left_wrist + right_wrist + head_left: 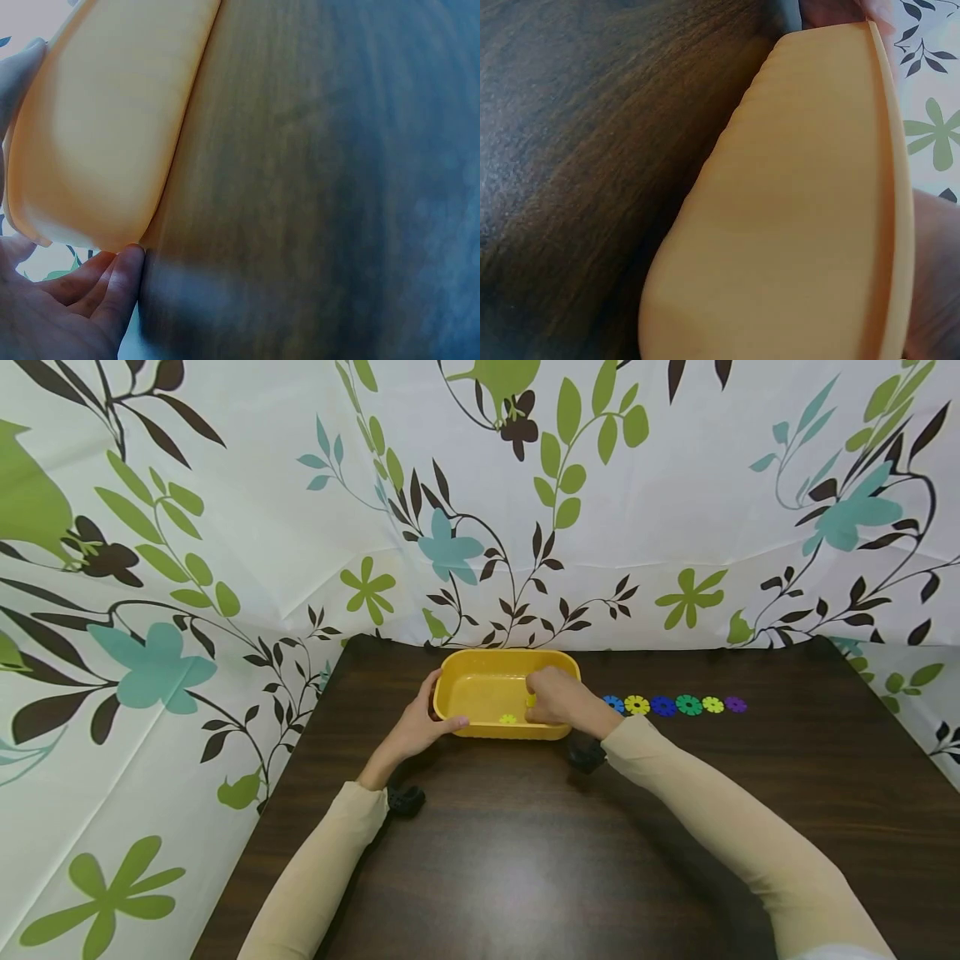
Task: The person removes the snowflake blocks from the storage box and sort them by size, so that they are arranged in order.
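Observation:
A yellow plastic tub [480,728] stands near the back of the dark table. My left hand [420,727] grips its left end, thumb over the front rim; the left wrist view shows fingers [124,274] against the end wall. Inside the tub, toward its right end, my right hand [558,695] pinches a small yellow flower-shaped disc [530,700] between thumb and fingers. Another yellow-green flower disc [507,719] lies on the tub's floor by the front wall. In the right wrist view the tub's outer wall [780,195] hides most of the right hand.
Right of the tub, several flower discs lie in a row, among them a dark blue disc [663,706], a green disc [688,705] and a purple disc [737,704]. A patterned cloth [495,602] hangs behind the table [487,843].

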Motion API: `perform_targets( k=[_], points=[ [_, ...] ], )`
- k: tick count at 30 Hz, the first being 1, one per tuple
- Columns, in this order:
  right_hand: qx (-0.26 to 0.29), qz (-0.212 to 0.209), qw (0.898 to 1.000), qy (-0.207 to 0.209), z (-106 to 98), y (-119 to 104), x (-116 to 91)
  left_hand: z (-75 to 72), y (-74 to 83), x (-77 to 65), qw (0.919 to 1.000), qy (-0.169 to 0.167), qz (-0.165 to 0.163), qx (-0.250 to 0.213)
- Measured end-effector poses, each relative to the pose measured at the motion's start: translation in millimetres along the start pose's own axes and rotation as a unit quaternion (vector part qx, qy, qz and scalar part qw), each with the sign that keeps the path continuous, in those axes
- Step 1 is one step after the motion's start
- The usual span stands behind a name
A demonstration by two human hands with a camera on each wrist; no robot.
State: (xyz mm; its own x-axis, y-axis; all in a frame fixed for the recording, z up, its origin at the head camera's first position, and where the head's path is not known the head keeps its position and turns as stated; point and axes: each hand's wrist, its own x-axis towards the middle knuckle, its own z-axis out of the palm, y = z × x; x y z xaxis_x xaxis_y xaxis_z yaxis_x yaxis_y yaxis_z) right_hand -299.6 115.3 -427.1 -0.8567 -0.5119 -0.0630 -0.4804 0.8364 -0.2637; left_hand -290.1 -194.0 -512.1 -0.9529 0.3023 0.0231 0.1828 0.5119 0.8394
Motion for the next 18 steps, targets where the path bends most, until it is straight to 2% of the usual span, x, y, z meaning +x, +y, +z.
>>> perform_targets(
  k=[6, 10, 14, 18],
  points=[
    [0.033, -0.008, 0.997, 0.067, 3, 5, -4, -1.9, 17.5, -8.8, 1.0, 0.003, -0.001, -0.006],
    [0.044, -0.01, 0.993, 0.11, 4, 7, -9, -2.2, 23.4, -11.9, 1.0, 0.002, -0.002, -0.007],
    [0.069, -0.009, 0.985, 0.159, 4, 9, -16, -2.0, 25.6, -12.5, 1.0, 0.002, -0.003, -0.006],
    [0.107, -0.02, 0.972, 0.208, 3, 13, -26, -2.4, 27.7, -13.8, 1.0, 0.001, -0.006, -0.002]
  ],
)
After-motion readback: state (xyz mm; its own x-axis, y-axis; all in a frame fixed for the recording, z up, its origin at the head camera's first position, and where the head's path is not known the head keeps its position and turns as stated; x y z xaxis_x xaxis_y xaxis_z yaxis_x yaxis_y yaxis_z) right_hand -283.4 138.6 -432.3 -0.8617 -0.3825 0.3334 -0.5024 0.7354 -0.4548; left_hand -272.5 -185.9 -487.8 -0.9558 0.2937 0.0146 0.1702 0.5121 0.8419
